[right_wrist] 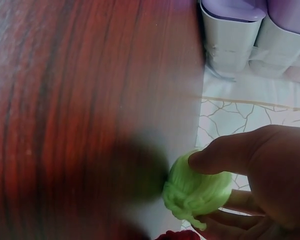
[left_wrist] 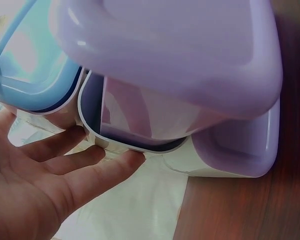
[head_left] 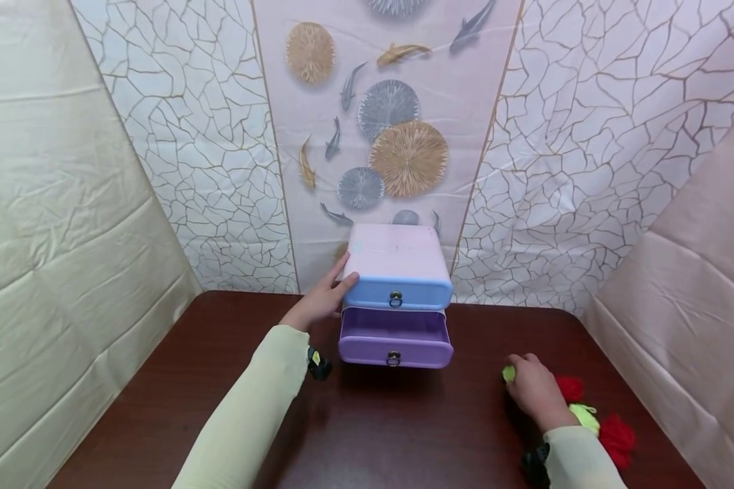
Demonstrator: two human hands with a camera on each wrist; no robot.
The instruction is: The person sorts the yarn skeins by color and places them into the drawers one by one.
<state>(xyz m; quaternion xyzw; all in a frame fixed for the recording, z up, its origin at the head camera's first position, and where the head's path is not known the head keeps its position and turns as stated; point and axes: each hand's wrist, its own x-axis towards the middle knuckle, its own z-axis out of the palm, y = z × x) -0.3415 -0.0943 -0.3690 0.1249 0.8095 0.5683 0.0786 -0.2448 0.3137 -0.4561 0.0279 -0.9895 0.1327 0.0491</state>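
A small drawer unit (head_left: 397, 250) stands at the table's back, with a blue drawer (head_left: 367, 293) pushed in and a purple drawer (head_left: 367, 350) pulled out below it. Another lavender drawer (left_wrist: 240, 145) shows lowest in the left wrist view. My left hand (head_left: 321, 297) rests against the unit's left side, its extended fingers (left_wrist: 105, 172) touching the white casing. Over the table's right part, my right hand (head_left: 535, 392) pinches a light green ball of yarn (right_wrist: 197, 187) between thumb and fingers. The inside of the purple drawer is only partly visible.
By my right forearm lie red yarn balls (head_left: 616, 440) and another light green yarn ball (head_left: 585, 417). The dark wooden table (head_left: 220, 380) has fabric hung along its sides and a patterned cloth (head_left: 544, 204) behind.
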